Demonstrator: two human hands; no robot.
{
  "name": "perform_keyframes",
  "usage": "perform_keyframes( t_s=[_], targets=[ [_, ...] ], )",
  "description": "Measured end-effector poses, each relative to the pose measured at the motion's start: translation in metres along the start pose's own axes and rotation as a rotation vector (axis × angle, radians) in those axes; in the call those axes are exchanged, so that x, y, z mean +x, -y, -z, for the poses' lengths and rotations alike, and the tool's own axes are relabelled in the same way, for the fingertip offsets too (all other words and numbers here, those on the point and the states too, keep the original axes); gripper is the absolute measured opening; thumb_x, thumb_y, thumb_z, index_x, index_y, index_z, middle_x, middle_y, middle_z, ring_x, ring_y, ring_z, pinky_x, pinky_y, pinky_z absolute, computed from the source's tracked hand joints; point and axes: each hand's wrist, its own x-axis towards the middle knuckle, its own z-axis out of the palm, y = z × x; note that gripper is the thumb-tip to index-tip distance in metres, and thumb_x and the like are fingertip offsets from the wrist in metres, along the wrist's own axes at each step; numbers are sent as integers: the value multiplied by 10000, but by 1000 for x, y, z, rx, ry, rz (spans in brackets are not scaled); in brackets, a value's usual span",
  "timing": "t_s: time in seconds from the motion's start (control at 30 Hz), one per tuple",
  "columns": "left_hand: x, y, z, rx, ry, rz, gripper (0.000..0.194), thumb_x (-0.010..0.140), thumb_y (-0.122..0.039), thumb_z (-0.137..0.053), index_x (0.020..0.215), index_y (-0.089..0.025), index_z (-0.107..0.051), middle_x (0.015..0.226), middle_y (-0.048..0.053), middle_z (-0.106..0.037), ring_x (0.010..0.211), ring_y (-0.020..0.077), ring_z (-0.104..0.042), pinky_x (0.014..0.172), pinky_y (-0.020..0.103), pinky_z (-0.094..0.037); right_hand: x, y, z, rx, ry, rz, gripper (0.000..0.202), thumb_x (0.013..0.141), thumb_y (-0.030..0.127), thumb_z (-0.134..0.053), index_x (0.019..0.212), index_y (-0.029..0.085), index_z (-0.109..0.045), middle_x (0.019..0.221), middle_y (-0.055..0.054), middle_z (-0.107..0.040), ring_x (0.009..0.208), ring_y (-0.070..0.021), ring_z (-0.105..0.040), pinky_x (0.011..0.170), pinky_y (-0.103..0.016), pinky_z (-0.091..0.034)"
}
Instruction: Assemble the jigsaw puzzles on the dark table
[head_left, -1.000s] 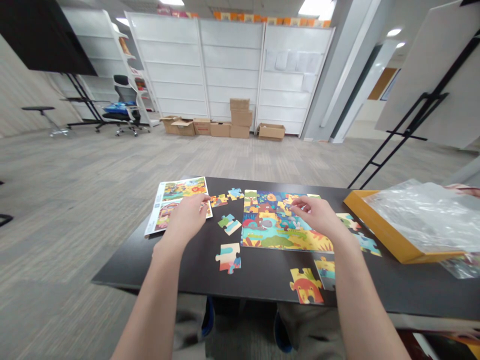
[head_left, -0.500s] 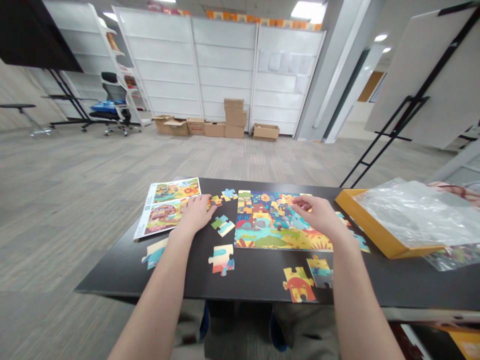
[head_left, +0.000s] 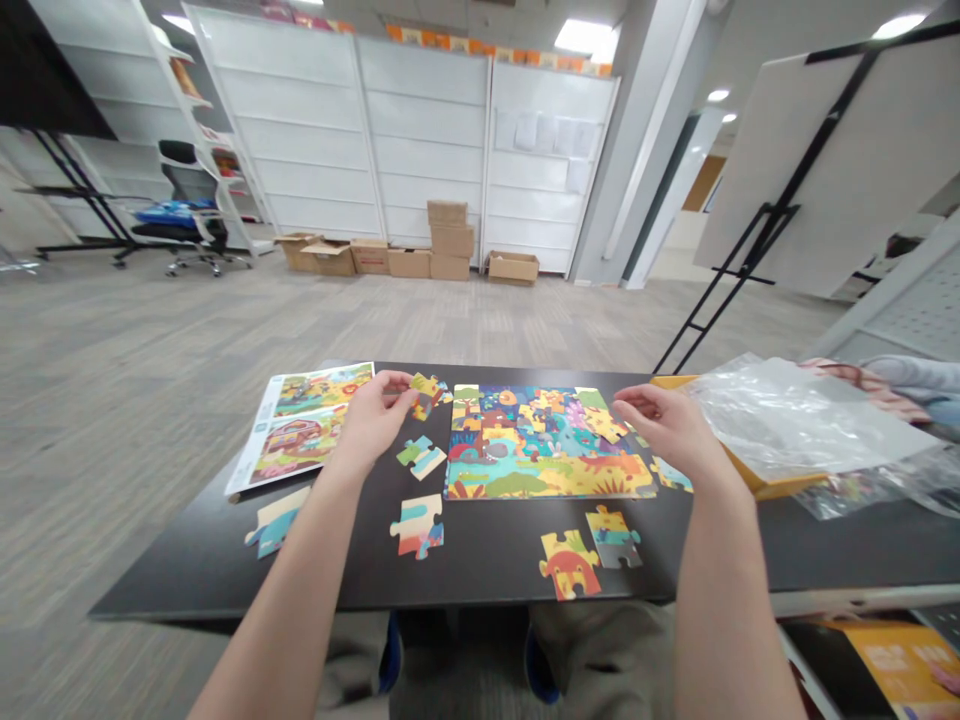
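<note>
My left hand [head_left: 381, 412] is closed in a pinch on a yellow and brown puzzle piece [head_left: 424, 397], held beside the booklet and tilted. Near the board's upper right edge hovers my right hand [head_left: 664, 425], its fingers curled and the thumb slightly apart, with nothing visible between them. A yellow and green puzzle piece [head_left: 604, 420] lies by its fingertips, on the right part of the colourful animal puzzle board [head_left: 540, 485]. Left of the board lie a green and blue piece [head_left: 422, 457] and a cream and red piece [head_left: 418, 525].
A picture booklet [head_left: 300, 425] lies at the left, with a blue piece [head_left: 276, 522] below it. In front are a lion-face piece [head_left: 570, 567] and another piece [head_left: 613, 537]. A yellow box [head_left: 772, 488] with clear plastic [head_left: 795, 415] stands at the right.
My right hand has moved right, off the board's middle, uncovering the piece at its upper right. My left hand has gone from lying over the booklet's edge to pinching a raised piece. The view has shifted.
</note>
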Motion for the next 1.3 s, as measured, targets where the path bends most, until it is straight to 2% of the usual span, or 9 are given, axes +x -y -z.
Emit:
perform_keyframes(
  t_s=[0.07,0.2,0.33,0.4,0.67,0.83,1.03,1.2,1.3],
  targets=[
    [-15,-23,-19,-214,10,-1,304,733,-388,-730,917,-173,-618,906,41,-701,808,179,-685,737,297,-563,-2,5,0,58,44,15,365,824,502,-655,975,177,-726,872,-82,-756,752,-209,-685,659,-312,-529],
    [-45,-61,-66,-449,317,50,297,727,-359,-766,866,-178,-576,817,5,-649,720,147,-673,634,258,-554,1,12,-12,133,228,63,362,873,510,-616,1007,192,-726,927,-67,-761,768,-200,-689,666,-298,-533],
    [-57,-72,-97,-494,402,35,243,748,-284,-759,828,-175,-558,742,-30,-606,670,109,-647,657,240,-548,12,-9,-28,-198,120,-97,239,890,356,-593,941,175,-741,933,-90,-767,859,-240,-705,791,-341,-526],
    [-56,-71,-103,-508,400,62,245,752,-277,-762,829,-172,-555,734,-31,-607,668,103,-646,658,231,-539,16,-26,-33,-344,118,-185,286,875,397,-625,981,160,-744,1002,-124,-767,948,-284,-706,827,-364,-520],
    [-57,-64,-105,-587,398,216,409,713,-311,-811,1018,-181,-571,787,-31,-631,679,109,-660,642,226,-533,18,-52,-36,-460,165,-288,460,763,452,-753,1116,159,-718,1148,-144,-739,1069,-316,-688,851,-354,-508],
    [-57,-58,-103,-569,414,202,453,737,-339,-796,1119,-186,-607,856,6,-663,758,148,-693,687,265,-568,18,-53,-36,-448,172,-304,417,737,391,-781,1085,169,-720,1129,-134,-745,1048,-304,-695,808,-336,-512],
    [-56,-55,-105,-540,390,177,414,732,-344,-801,1068,-173,-630,863,24,-681,728,142,-676,653,259,-567,18,-55,-36,-439,112,-294,564,671,344,-822,1176,143,-669,1127,-147,-725,1029,-284,-687,822,-332,-510],
    [-55,-61,-100,-535,366,191,378,737,-345,-790,1040,-184,-631,777,-10,-655,672,128,-661,597,230,-541,18,-54,-26,-294,73,-226,171,788,285,-680,910,171,-717,915,-92,-752,847,-224,-696,773,-317,-507],
    [-52,-65,-95,-532,353,197,393,725,-359,-800,1037,-188,-633,736,-21,-654,621,119,-641,533,206,-499,14,-47,-17,-47,37,-180,168,805,339,-650,842,178,-680,851,-85,-748,784,-212,-692,742,-323,-524]
  ],
)
